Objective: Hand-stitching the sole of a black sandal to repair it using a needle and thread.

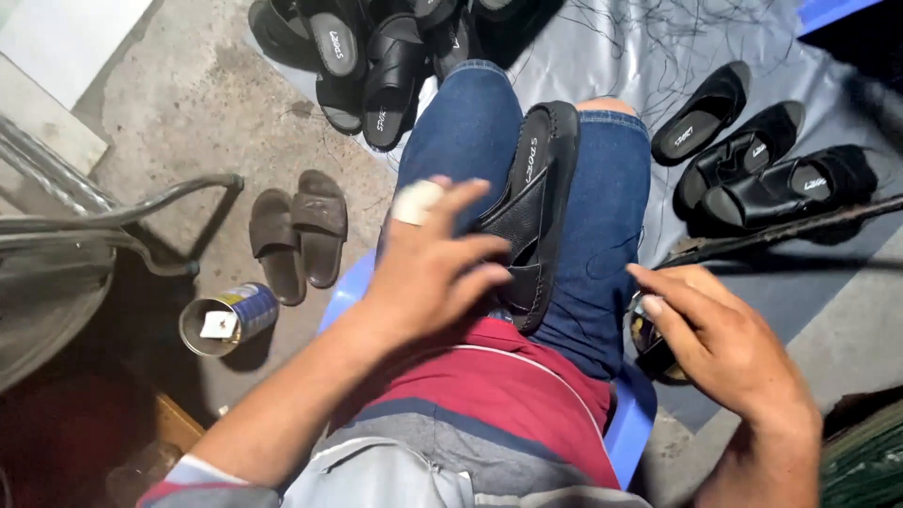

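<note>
A black sandal (538, 202) lies lengthwise on my lap, on my blue jeans. My left hand (428, 268), with a pale bandage on one finger, rests on the sandal's strap, its fingers spread over it. To the right of my thigh my right hand (724, 343) hovers with fingers extended. Its fingertips touch a small dark shiny object (647, 343) beside the blue stool. That object is partly hidden by the hand.
A heap of black sandals (376, 47) lies ahead, and three more (752, 160) lie on the grey sheet at right. A brown pair of slippers (299, 230) and an open tin can (226, 318) sit on the concrete at left. A metal frame (113, 221) stands at far left.
</note>
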